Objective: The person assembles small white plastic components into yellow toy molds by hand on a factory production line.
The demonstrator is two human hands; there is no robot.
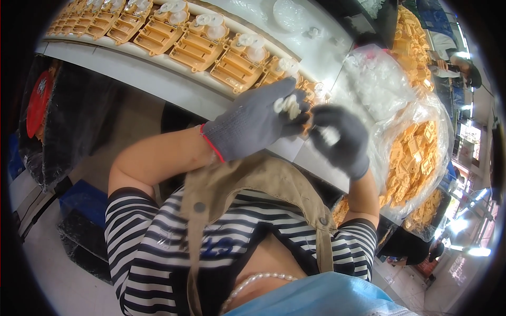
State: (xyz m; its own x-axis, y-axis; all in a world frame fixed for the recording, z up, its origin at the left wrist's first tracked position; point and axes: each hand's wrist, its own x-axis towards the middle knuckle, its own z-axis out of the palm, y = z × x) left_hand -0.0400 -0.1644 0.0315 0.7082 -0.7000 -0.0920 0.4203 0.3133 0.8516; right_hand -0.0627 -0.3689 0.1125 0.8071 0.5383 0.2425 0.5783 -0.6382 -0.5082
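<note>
My left hand (254, 120), in a grey work glove, has its fingers curled around several small white plastic parts (288, 107). Close beside it, my right hand (343, 138), gloved too, is smeared by motion. Its fingers look closed around a whitish plastic piece (330, 136), too blurred to tell its exact kind. Beyond both hands, a row of orange plastic housings (197, 46) lies along the bench, many with round white and clear parts at one end. The nearest housing (314, 95) is partly hidden behind my hands.
At the right, a clear plastic bag (377, 79) stands beside heaps of orange plastic parts (414, 158). Small clear parts (315, 32) lie on the white bench (132, 73). A black plastic-lined container with a red disc (39, 104) is at the left. A person (464, 68) is far right.
</note>
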